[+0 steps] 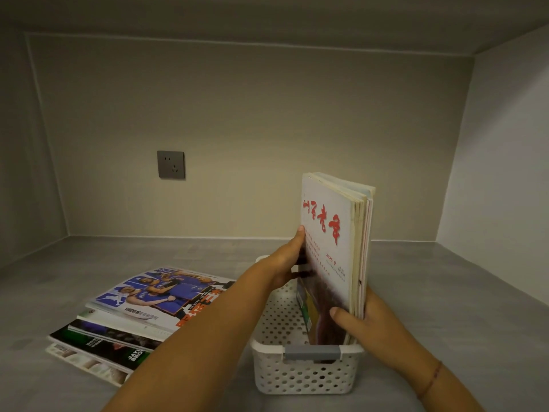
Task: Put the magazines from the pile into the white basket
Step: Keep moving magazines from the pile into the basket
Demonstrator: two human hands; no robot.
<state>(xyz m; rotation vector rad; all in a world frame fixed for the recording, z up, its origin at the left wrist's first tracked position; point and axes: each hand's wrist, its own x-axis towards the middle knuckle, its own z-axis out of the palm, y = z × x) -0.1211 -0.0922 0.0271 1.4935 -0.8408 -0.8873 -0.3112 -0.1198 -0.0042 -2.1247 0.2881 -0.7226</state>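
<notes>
A white perforated basket (303,376) with a grey handle stands on the grey shelf, front centre. Several magazines (335,233) stand upright in its right half, the front one white with red lettering. My left hand (289,260) grips their far left edge. My right hand (362,319) clasps their near lower edge, thumb on the front cover. A pile of magazines (127,313) lies flat to the left of the basket, a basketball cover on top; my left forearm crosses its right edge.
I am looking into a grey alcove with a back wall, side walls and a low ceiling. A grey power socket (171,164) is set in the back wall, left of centre. The shelf floor (460,292) stretches right of the basket.
</notes>
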